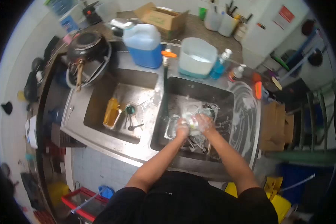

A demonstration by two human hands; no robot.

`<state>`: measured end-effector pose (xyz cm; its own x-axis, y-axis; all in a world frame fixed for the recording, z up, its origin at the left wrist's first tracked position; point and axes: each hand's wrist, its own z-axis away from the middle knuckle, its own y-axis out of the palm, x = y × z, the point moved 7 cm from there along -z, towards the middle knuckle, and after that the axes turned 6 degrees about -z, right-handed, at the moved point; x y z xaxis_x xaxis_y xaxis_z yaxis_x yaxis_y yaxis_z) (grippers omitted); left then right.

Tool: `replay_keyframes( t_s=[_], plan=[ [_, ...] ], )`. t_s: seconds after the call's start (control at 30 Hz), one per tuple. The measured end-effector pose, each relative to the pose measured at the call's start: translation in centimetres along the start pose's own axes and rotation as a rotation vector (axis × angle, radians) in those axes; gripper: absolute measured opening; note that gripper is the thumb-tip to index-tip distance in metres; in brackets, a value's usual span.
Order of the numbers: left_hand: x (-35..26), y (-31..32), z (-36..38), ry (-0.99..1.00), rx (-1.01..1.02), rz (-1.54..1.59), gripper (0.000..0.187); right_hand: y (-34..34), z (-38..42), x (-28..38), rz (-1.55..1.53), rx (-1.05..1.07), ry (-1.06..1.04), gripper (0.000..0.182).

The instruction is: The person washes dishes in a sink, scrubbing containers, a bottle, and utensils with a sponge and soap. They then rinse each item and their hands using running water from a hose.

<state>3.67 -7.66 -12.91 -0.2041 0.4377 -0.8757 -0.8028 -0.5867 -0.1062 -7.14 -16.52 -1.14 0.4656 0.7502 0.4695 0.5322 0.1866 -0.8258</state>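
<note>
Both my hands are over the right sink basin (158, 127), covered in suds. My left hand (182, 128) and my right hand (204, 123) are closed round a foamy whitish thing (192, 121) between them; lather hides what it is. Beneath them lie metal trays (170, 126) and several measuring spoons (204, 150), partly hidden by my hands and forearms. A dark green hose (165, 89) runs from the tap with an orange handle (169, 54) down along the divider into the right basin.
The left basin (100, 93) holds a yellow container (111, 113) and black spoons (131, 127). Behind stand a blue-liquid jug (143, 46), a translucent tub (198, 58) and a pump bottle (220, 64). A dark pan (86, 44) rests at the left. Suds coat the right drainboard (244, 112).
</note>
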Motion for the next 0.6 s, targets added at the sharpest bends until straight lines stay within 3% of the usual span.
replay_keyframes(
  t_s=[0.03, 0.1, 0.13, 0.23, 0.27, 0.33, 0.37, 0.47, 0.5, 0.53, 0.6],
  plan=[
    [0.3, -0.9, 0.4, 0.07, -0.114, -0.097, 0.043, -0.2, 1.2, -3.0, -0.037, -0.023, 0.163, 0.019],
    [-0.1, -0.5, 0.5, 0.152, 0.025, -0.274, 0.042, -1.1, 1.6, -8.2, -0.122, -0.071, 0.463, 0.024],
    [-0.9, 0.1, 0.3, 0.199, 0.086, -0.358, 0.043, -1.9, 1.9, -9.6, -0.164, -0.217, 0.769, 0.03],
    [-0.5, 1.2, 0.2, -0.046, 0.151, -0.086, 0.041, 1.2, 2.1, -6.1, -1.771, -0.572, 1.358, 0.031],
    [0.4, 2.1, 0.1, -0.248, 0.327, -0.013, 0.039, 6.3, 2.5, -9.0, -2.13, -0.362, 1.124, 0.033],
    [2.7, 3.9, -0.1, -0.316, 0.553, 0.249, 0.027, 6.5, 2.6, -5.3, -2.294, -0.249, 1.01, 0.032],
    [3.6, 4.7, -0.7, -0.254, 0.642, 0.389, 0.022, 7.1, 4.4, -6.0, -2.082, -0.405, 1.258, 0.031],
    [3.1, 5.9, -1.6, -0.358, 0.542, 0.373, 0.017, 11.7, 10.3, -10.5, -1.077, -0.258, 0.952, 0.026],
    [3.8, 6.1, -1.7, -0.431, 0.486, 0.336, 0.017, 7.3, 9.1, -5.4, -0.675, 0.009, 0.742, 0.034],
    [9.1, 7.1, -4.5, -0.634, 0.426, 0.493, 0.018, 5.4, 10.1, -4.7, -0.549, 0.023, 0.792, 0.034],
    [2.2, 7.2, -4.7, 0.164, 0.591, -0.858, 0.02, 2.5, 12.6, -6.6, -0.51, -0.023, 0.972, 0.027]
  ],
)
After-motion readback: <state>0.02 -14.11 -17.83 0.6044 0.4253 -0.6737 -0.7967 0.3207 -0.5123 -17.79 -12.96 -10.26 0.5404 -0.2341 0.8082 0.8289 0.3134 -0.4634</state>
